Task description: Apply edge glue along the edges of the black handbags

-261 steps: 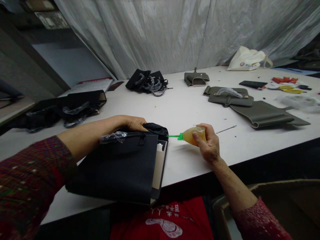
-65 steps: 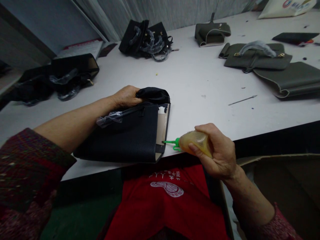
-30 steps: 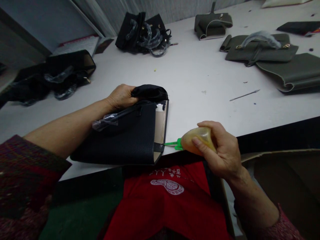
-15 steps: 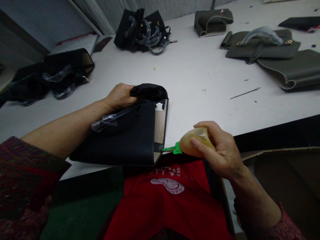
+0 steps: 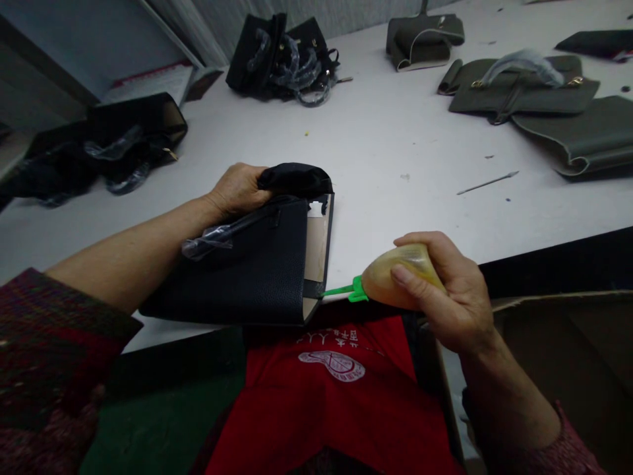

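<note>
A black handbag (image 5: 247, 270) lies at the table's near edge, its side end open and showing a beige inner wall (image 5: 315, 247). My left hand (image 5: 241, 188) is closed on the bag's upper part, beside the bunched black lining (image 5: 295, 178); its fingertips are hidden. Clear plastic wraps the bag's handle (image 5: 208, 243). In my right hand (image 5: 448, 290) is a squeeze bottle (image 5: 403, 277) of yellowish liquid, tilted on its side. The bottle's green nozzle (image 5: 341, 290) points left, its tip at the lower corner of the bag's open end.
Black bags with plastic-wrapped handles lie at the back (image 5: 281, 63) and far left (image 5: 128, 138). Grey-green bag pieces (image 5: 524, 89) are spread at the right. A thin pointed metal tool (image 5: 487, 183) rests on the white table (image 5: 386, 132). A red apron (image 5: 326, 409) covers my lap.
My right hand and the bottle have shifted slightly right and up, and the nozzle tip has drawn a little outward from the bag's corner. My left hand and the bag have hardly moved.
</note>
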The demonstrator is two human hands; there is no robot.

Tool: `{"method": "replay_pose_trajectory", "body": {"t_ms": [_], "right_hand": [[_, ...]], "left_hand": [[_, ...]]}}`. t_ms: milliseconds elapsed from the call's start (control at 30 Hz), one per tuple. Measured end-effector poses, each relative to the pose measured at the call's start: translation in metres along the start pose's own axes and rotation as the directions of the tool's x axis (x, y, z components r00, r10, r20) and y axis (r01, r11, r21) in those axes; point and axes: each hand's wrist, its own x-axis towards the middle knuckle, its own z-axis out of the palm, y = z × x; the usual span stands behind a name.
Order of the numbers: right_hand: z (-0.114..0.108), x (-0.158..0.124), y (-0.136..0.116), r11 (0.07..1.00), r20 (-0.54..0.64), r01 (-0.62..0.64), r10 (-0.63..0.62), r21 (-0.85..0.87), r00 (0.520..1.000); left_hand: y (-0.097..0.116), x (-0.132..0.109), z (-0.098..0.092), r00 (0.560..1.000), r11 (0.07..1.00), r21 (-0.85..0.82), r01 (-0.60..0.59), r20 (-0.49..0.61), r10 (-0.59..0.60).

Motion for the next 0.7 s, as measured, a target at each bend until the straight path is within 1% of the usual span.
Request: {"method": "replay_pose_trajectory", "body": {"t_ms": [133, 233, 300, 367, 467, 567, 633, 700], "right_hand": [[0.003, -0.002, -0.006, 1.000, 0.054, 0.011, -0.012, 0.013, 0.998], [0.004, -0.003, -0.009, 0.997, 0.046, -0.053, 0.050, 0.054, 0.998], [0.004, -0.004, -0.008, 0.994, 0.031, -0.068, 0.065, 0.080, 0.997], [0.004, -0.003, -0.005, 0.995, 0.041, -0.059, 0.056, 0.080, 0.998], [0.003, -0.003, -0.001, 0.991, 0.051, -0.074, 0.069, 0.114, 0.996], [0.002, -0.003, 0.001, 0.988, -0.007, -0.074, 0.076, 0.136, 0.997], [0.002, -0.003, 0.002, 0.992, -0.055, -0.056, 0.063, 0.117, 0.996], [0.002, -0.001, 0.002, 0.993, -0.110, -0.030, 0.042, 0.110, 0.993]], "left_hand": [[-0.001, 0.000, 0.001, 1.000, 1.000, -0.015, -0.016, -0.017, 0.016], [-0.004, 0.000, 0.004, 0.997, 0.999, -0.035, -0.034, -0.067, 0.031], [-0.006, 0.001, 0.006, 0.996, 0.999, -0.036, -0.032, -0.087, 0.028], [-0.006, 0.001, 0.007, 0.996, 0.999, -0.025, -0.022, -0.084, 0.020], [-0.002, -0.001, 0.005, 0.999, 1.000, 0.008, -0.025, -0.045, 0.026], [0.001, -0.003, -0.003, 0.999, 0.999, 0.028, -0.039, -0.024, 0.039], [0.004, -0.005, -0.016, 0.997, 0.999, 0.023, -0.043, -0.063, 0.044], [0.008, -0.007, -0.037, 0.989, 0.998, 0.024, -0.052, -0.139, 0.055]]}}
